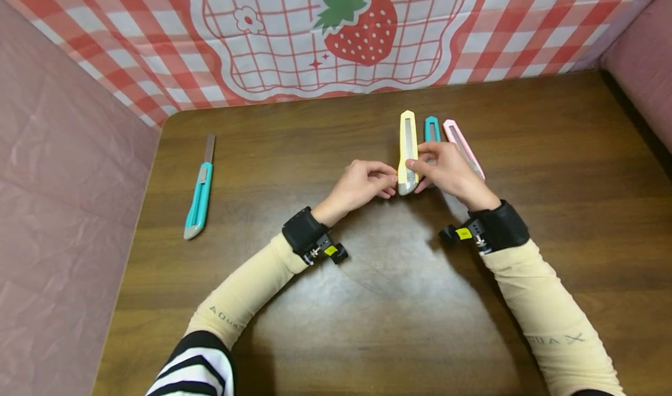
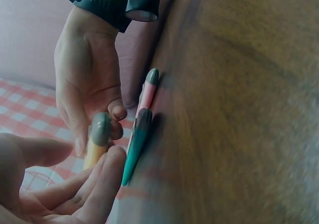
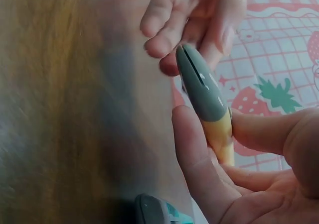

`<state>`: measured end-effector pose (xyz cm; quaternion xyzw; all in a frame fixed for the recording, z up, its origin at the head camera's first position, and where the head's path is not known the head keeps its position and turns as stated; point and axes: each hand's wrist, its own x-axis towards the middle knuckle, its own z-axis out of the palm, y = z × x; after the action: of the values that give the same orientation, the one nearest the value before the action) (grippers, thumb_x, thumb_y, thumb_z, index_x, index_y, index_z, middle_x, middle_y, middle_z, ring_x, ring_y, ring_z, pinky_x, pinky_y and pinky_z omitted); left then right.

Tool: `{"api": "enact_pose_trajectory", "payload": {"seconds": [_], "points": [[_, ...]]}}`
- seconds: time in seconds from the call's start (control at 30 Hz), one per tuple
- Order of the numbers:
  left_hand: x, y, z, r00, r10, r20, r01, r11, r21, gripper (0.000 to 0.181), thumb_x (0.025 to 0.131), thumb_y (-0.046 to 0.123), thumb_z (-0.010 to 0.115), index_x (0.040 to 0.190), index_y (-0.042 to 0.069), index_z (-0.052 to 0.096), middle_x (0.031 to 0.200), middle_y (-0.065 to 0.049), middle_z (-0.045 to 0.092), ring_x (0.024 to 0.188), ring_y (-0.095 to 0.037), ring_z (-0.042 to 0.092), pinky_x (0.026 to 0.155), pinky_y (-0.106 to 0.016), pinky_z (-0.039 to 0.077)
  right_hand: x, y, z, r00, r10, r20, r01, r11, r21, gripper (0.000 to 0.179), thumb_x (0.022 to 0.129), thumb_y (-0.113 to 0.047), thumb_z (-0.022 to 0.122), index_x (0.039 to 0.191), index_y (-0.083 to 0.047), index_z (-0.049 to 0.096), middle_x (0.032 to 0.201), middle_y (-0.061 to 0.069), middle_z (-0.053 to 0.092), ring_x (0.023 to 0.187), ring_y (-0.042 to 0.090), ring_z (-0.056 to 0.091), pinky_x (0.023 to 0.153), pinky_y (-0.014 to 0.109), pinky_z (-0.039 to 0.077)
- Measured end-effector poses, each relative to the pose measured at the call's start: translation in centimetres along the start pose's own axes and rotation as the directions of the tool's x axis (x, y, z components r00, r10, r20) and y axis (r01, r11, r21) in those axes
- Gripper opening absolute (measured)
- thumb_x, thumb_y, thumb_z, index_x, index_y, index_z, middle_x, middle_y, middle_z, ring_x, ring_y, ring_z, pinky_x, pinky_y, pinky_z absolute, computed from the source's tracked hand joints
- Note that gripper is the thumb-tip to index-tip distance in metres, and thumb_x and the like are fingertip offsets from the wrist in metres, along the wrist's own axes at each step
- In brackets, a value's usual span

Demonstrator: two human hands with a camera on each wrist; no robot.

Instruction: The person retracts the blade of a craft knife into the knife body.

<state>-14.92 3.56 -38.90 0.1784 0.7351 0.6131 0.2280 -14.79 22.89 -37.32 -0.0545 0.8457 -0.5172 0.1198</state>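
Between thumb and fingers, my right hand (image 1: 452, 171) pinches a yellow utility knife (image 1: 407, 139) by its lower right side. Its grey nose (image 3: 203, 87) points toward me, and the right wrist view shows the slot with no blade out. My left hand (image 1: 361, 184) is at the knife's left side, fingers loosely bent and fingertips right at the grey end. Beside the right hand lie a teal utility knife (image 1: 431, 126), partly hidden under the fingers, and a pink utility knife (image 1: 463, 145), partly covered by the hand.
Another teal utility knife (image 1: 199, 200) lies at the left of the wooden table (image 1: 336, 314), its blade (image 1: 210, 148) extended away from me. A checked cloth with a strawberry (image 1: 362, 28) hangs along the table's far edge. Pink fabric (image 1: 63, 180) borders the left side.
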Motion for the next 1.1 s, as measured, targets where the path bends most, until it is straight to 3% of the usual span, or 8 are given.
{"api": "enact_pose_trajectory", "payload": {"seconds": [0.13, 0.3, 0.77, 1.1], "points": [[0.1, 0.0, -0.3, 0.999, 0.003, -0.043, -0.003, 1.000, -0.002, 0.018, 0.091, 0.001, 0.053, 0.105, -0.007, 0.061, 0.088, -0.020, 0.068, 0.075, -0.024, 0.065, 0.069, -0.035, 0.060, 0.9, -0.3, -0.1, 1.000, 0.028, -0.011, -0.029, 0.994, -0.108, 0.034, 0.091, -0.012, 0.058, 0.115, 0.010, 0.050, 0.088, 0.023, 0.063, 0.052, 0.025, 0.063, 0.046, 0.033, 0.058], [0.1, 0.0, -0.5, 0.999, 0.011, -0.038, -0.011, 1.000, -0.021, 0.019, 0.091, -0.001, 0.051, 0.106, -0.009, 0.060, 0.089, -0.021, 0.067, 0.076, -0.025, 0.065, 0.070, -0.036, 0.059, 2.2, -0.8, -0.1, 0.997, 0.073, 0.016, -0.067, 0.971, -0.231, 0.025, 0.092, -0.011, 0.058, 0.105, 0.009, 0.054, 0.081, 0.022, 0.066, 0.050, 0.022, 0.063, 0.043, 0.029, 0.056], [0.2, 0.3, -0.5, 1.000, 0.010, -0.025, -0.010, 1.000, -0.028, 0.023, 0.089, -0.004, 0.047, 0.109, -0.011, 0.058, 0.091, -0.022, 0.067, 0.076, -0.021, 0.065, 0.072, -0.034, 0.059, 3.6, -1.0, 0.5, 0.995, 0.101, -0.006, -0.097, 0.927, -0.363, 0.016, 0.089, -0.009, 0.059, 0.089, 0.007, 0.057, 0.073, 0.022, 0.067, 0.047, 0.020, 0.062, 0.032, 0.016, 0.045], [0.1, 0.5, -0.6, 1.000, 0.019, 0.000, -0.019, 1.000, -0.013, 0.022, 0.090, -0.004, 0.046, 0.108, -0.011, 0.058, 0.091, -0.025, 0.066, 0.079, -0.027, 0.065, 0.073, -0.037, 0.059, 3.9, -1.2, 0.7, 0.994, 0.108, -0.023, -0.108, 0.910, -0.400, 0.019, 0.087, -0.011, 0.063, 0.081, 0.006, 0.060, 0.055, 0.015, 0.061, 0.042, 0.022, 0.060, 0.032, 0.027, 0.052]]}}
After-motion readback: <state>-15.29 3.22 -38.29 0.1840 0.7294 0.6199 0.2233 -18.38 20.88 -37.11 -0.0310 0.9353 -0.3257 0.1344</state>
